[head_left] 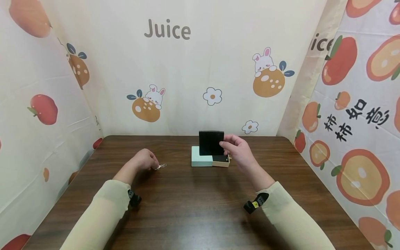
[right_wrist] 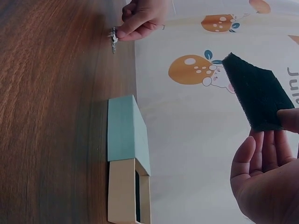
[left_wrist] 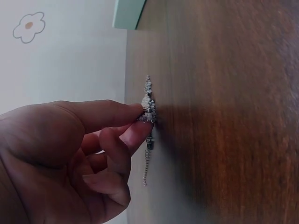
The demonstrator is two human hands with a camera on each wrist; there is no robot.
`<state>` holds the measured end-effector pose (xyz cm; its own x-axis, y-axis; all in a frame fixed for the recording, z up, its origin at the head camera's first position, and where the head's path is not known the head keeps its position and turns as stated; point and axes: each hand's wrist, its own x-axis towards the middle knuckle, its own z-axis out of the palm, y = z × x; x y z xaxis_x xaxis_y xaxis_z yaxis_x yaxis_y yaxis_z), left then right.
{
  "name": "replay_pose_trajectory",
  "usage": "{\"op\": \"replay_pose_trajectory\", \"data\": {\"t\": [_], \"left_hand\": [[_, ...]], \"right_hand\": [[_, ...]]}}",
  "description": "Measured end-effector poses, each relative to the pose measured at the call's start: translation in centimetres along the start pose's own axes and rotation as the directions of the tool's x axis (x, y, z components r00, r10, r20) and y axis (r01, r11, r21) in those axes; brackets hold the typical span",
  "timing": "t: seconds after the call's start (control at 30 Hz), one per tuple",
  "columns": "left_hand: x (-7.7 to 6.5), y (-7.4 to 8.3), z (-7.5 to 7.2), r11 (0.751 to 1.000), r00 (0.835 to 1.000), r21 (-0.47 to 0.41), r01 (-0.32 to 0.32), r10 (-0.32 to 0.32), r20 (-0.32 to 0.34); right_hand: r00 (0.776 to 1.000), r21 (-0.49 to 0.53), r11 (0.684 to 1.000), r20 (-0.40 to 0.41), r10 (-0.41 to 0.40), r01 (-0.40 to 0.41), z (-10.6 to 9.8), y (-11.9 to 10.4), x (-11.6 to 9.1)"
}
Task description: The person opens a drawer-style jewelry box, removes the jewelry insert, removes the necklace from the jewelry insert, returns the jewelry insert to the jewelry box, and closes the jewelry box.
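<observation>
My left hand (head_left: 145,160) pinches a silver, sparkly bracelet (left_wrist: 148,103) between thumb and fingertips, low at the left of the table. In the left wrist view its thin chain ends extend past the fingers on both sides. With thumb and fingers, my right hand (head_left: 239,150) grips a black square foam pad (head_left: 210,143) by its right edge, raised above a small box. That box has a mint-green sleeve (head_left: 200,160) and a cream drawer (right_wrist: 122,191) pulled partly out to the right. A black lining (right_wrist: 138,196) shows inside the drawer.
The dark wooden table (head_left: 187,201) carries the box near its back edge. Behind it hangs a cream curtain (head_left: 187,69) printed with rabbits, fruit and flowers. More fruit-printed cloth hangs at both sides. A black strapped device (head_left: 134,198) is on each wrist.
</observation>
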<state>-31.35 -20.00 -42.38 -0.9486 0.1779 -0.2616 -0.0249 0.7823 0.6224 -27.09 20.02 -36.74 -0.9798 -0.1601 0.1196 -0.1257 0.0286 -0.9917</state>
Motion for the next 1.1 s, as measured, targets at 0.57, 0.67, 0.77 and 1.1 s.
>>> {"op": "replay_pose_trajectory", "data": {"t": [0.57,0.67,0.77,1.1], "left_hand": [[0.1,1.4,0.5,0.982,0.979,0.145,-0.119,0.14,-0.145],[0.6,2.4,1.2,0.964,0.963,0.168,-0.208,0.232,-0.14],[1.0,3.4,2.2,0.948,0.952,0.167,-0.27,0.289,-0.104],[1.5,6.9,6.3,0.882,0.906,0.223,-0.416,0.422,0.021]], "right_hand": [[1.0,-0.022,1.0,0.012,0.002,-0.001,-0.1,-0.5,0.0],[1.0,-0.028,1.0,0.013,0.002,-0.001,-0.2,-0.4,0.0],[1.0,-0.025,1.0,0.013,0.001,0.0,-0.2,-0.4,0.0],[1.0,-0.023,1.0,0.008,0.006,-0.006,-0.3,-0.3,0.0]]}}
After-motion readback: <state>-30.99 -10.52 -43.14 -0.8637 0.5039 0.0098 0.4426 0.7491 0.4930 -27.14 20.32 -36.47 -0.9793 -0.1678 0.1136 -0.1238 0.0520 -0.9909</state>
